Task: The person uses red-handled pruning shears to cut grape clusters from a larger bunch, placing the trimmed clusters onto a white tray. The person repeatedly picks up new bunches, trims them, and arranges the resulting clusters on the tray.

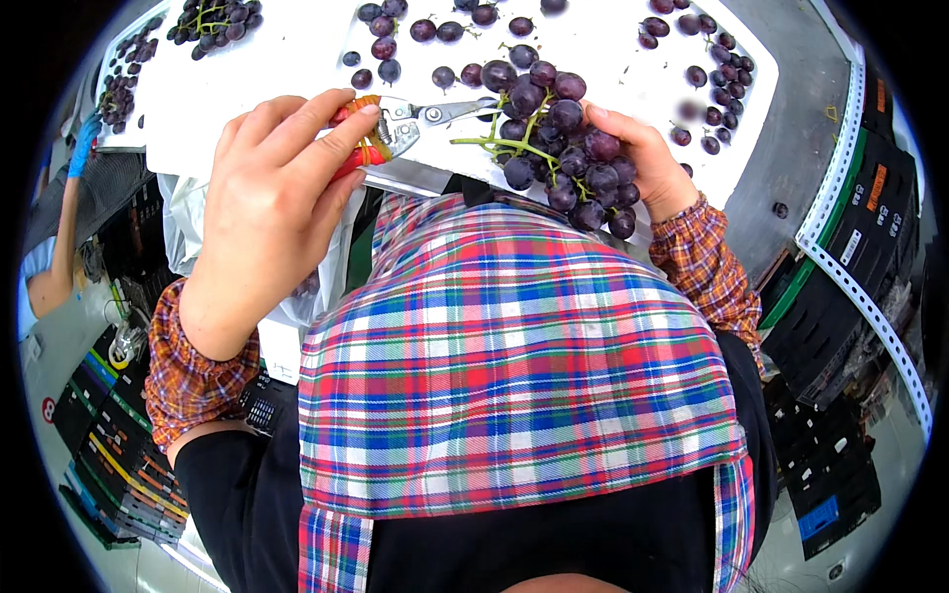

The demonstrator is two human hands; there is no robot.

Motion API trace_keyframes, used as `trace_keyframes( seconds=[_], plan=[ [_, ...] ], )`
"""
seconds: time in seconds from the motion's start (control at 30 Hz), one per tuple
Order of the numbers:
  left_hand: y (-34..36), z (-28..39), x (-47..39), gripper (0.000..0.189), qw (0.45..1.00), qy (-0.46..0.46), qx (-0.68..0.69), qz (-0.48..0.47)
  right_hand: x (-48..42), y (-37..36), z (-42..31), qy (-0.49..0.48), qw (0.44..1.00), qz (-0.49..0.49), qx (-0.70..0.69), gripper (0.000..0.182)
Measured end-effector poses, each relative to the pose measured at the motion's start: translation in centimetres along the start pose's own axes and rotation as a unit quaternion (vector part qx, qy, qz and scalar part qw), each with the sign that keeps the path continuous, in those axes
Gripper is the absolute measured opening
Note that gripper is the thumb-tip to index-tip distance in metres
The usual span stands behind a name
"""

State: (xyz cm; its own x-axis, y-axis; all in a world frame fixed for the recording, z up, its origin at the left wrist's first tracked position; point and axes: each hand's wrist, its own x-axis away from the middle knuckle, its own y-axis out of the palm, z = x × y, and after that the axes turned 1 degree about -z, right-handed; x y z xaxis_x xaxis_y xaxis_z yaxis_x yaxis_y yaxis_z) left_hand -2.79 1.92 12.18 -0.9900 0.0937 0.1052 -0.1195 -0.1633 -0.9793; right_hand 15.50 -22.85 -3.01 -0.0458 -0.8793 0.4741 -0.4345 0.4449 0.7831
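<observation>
My left hand (270, 178) is closed around the red handles of small pruning snips (434, 115), whose narrow blades point right and reach the upper left side of a grape bunch. That bunch of dark purple grapes (567, 148) rests in my right hand (649, 159), its green stem (474, 141) sticking out to the left. Part of my right hand is hidden behind the grapes. Loose grapes (448, 31) lie scattered on the white tray (608, 44) beneath and beyond both hands. Another bunch (215, 26) lies at the upper left on a white surface.
At the far left, a co-worker's blue-gloved hand (85, 141) is near more grapes (122, 89). Black crates (852, 222) stand at the right beside a perforated metal rail (875, 296). A white plastic bag (182, 222) hangs below the tray's left part. One grape (780, 210) lies on the grey surface.
</observation>
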Motion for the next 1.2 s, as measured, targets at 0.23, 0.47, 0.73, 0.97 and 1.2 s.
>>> trace_keyframes(
  seconds=[0.23, 0.47, 0.73, 0.97, 1.2],
  plan=[
    [-1.0, -0.1, 0.4, 0.042, 0.997, -0.023, 0.071, -0.015, 0.4, 0.1, -0.3, -0.006, 0.999, -0.03, 0.033, 0.059],
    [-1.1, -0.6, 1.0, 0.042, 0.982, -0.066, 0.17, -0.048, 0.5, -1.8, 0.3, -0.009, 0.999, 0.029, 0.03, 0.063],
    [0.5, -0.8, 1.5, 0.04, 0.947, -0.109, 0.292, -0.072, 0.4, -0.7, 0.8, -0.075, 0.995, -0.063, -0.023, 0.095],
    [1.1, -0.5, 1.5, 0.039, 0.915, -0.116, 0.382, -0.049, -1.0, -1.5, 2.5, -0.152, 0.919, -0.305, -0.199, 0.066],
    [0.4, 0.0, 1.3, 0.034, 0.938, -0.077, 0.337, -0.009, -0.1, 0.1, 2.8, -0.108, 0.904, -0.317, -0.266, 0.087]
  ],
)
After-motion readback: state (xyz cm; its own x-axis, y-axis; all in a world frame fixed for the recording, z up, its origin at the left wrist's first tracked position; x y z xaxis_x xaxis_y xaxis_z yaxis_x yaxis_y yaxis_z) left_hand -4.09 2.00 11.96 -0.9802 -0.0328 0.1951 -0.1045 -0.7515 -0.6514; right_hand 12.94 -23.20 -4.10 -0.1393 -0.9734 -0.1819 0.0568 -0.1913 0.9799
